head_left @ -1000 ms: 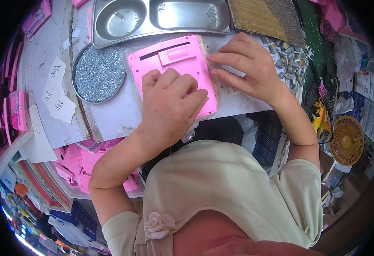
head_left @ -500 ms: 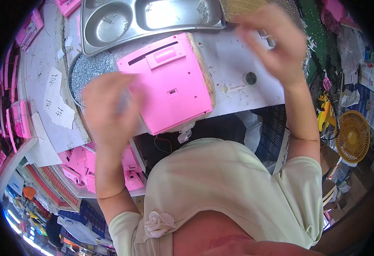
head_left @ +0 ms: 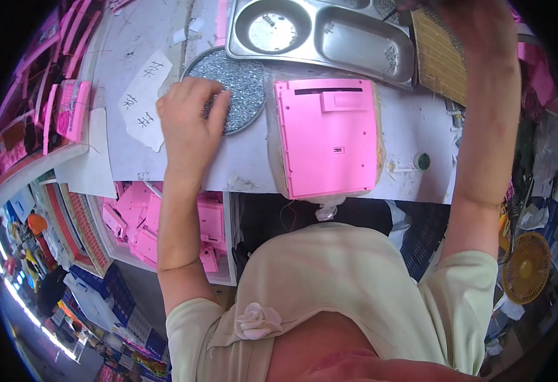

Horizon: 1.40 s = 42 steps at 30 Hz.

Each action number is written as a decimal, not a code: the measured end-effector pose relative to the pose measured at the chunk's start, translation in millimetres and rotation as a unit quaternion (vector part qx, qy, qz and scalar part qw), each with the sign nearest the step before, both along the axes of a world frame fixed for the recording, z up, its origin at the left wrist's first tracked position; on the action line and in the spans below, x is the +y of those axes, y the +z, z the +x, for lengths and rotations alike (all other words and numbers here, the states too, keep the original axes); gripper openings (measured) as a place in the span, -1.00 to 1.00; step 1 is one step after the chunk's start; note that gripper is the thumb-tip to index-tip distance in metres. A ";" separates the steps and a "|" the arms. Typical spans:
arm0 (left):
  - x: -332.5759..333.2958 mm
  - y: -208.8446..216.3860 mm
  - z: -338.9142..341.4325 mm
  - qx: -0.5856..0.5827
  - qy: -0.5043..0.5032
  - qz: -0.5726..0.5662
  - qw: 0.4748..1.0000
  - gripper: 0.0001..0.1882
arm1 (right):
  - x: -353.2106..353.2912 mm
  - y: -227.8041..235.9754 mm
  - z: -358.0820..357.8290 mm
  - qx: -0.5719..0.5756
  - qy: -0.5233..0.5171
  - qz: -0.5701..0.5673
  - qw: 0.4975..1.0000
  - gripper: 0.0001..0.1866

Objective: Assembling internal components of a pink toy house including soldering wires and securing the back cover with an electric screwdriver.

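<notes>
- Pink plastic casing lies flat on the white worktop, directly ahead of the person's chest, and serves as the landmark here. Its long axis runs away from the body, with the slotted end on the far side.
- Left hand sits to the left of the casing, well apart from it. The fingertips are bunched and pressed into a round dish of small silvery screws. The fingers are curled narrow, as in a pinch; whether a screw is actually caught between them cannot be told.
- Right hand is lifted high, beyond the casing's far right corner, at the picture's top edge. It is blurred and partly cut off, so its opening, and whether it holds anything, cannot be told.
- Of the two hands, the left is nearer the casing and level with its far half, so the casing lies to that hand's right.
- Steel compartment tray stands just beyond the casing's far edge, touching the screw dish's rim or nearly so.
- A yellowish gridded mat lies off the casing's far right corner.
- Paper slips lie left of the dish, farther from the casing.
- More pink parts fill a bin below the worktop edge, on the near left of the casing.
</notes>
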<state>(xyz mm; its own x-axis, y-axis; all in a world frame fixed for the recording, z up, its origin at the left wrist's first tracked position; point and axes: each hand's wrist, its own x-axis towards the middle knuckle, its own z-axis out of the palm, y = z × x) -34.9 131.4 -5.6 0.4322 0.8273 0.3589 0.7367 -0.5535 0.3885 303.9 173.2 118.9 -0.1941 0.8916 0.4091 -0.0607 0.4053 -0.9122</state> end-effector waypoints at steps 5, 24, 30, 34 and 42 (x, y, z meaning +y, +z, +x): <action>-9.2 -1.3 10.4 -0.039 -0.026 0.033 0.998 -0.94 | -40.9 -32.0 -45.4 0.160 0.039 -0.009 0.986 -0.55; -74.8 24.1 67.6 -0.230 -0.203 -0.012 0.952 -0.76 | -144.2 -6.4 -56.7 0.162 0.095 -0.051 0.981 -0.58; -71.5 26.2 70.6 -0.222 -0.215 -0.015 0.951 -0.76 | -141.1 -9.8 -58.1 0.155 0.096 -0.064 0.981 -0.62; -69.6 24.7 68.0 -0.202 -0.220 -0.030 0.954 -0.77 | -140.3 -11.1 -58.3 0.172 0.093 -0.073 0.978 -0.63; -71.6 22.2 71.1 -0.266 -0.215 -0.030 0.939 -0.73 | -142.1 -9.9 -54.4 0.149 0.061 -0.087 0.983 -0.62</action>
